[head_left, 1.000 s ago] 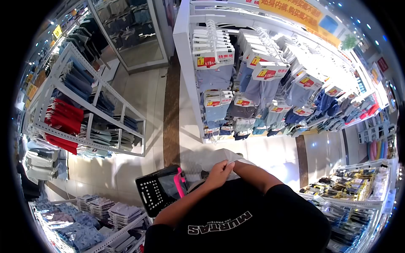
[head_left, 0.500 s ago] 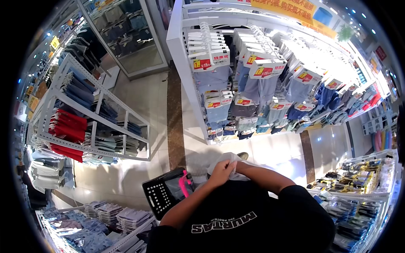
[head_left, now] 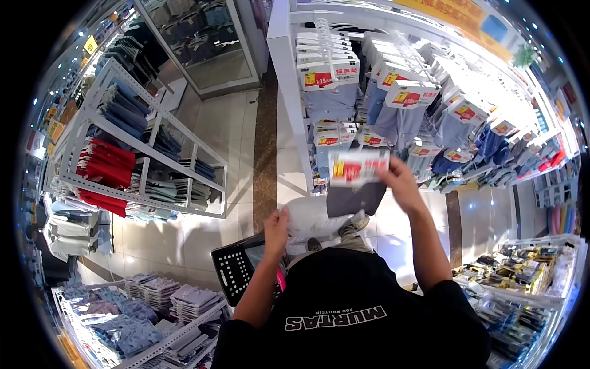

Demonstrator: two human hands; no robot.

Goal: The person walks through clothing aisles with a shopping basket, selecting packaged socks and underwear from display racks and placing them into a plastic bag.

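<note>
My right hand grips a dark grey pair of underwear by the right edge of its white and red header card. The card is blurred and faces up, in front of the hanging rack. My left hand is closed on the edge of a clear plastic bag, which spreads to the right, below the underwear. Beneath my left forearm is a black shopping basket with white square holes, its pink handle partly hidden by the arm.
A white rack ahead carries several rows of carded underwear. Left of it stands a low frame with red and blue folded clothes. Display bins flank me, with folded garments on the left and packaged goods on the right.
My hands, together before, are now apart. The right has moved forward and right and now holds the grey underwear; the left has moved left, and the plastic bag is spread out.
</note>
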